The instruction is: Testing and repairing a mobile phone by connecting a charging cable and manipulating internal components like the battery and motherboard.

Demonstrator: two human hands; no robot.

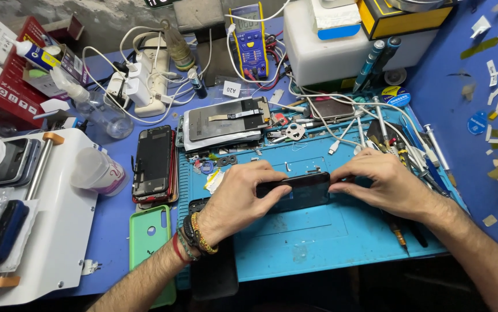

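Head view, both hands over the blue work mat (318, 231) on the tabletop (116, 214).

Left hand (237, 199): fingers clenched around the left end of a dark phone (298, 190), thumb on its near edge. Right hand (384, 182): fingers pinched on the phone's right end. The phone is held edge-up between the two hands, just above the mat's middle; its ends are covered by the fingers (whether it touches the mat cannot be told).

Left of the mat: an opened phone (153, 163) with its insides showing, and a green phone case (148, 237) whose lower end is hidden by the left forearm. A black slab (213, 271) lies under the left wrist, mostly covered.

Behind the hands: a display panel stack (223, 124), a yellow multimeter (250, 40) cut off at the top, a white power strip (150, 81) under tangled cables.

Right of the right hand: a heap of tools (399, 144), single items hard to separate.
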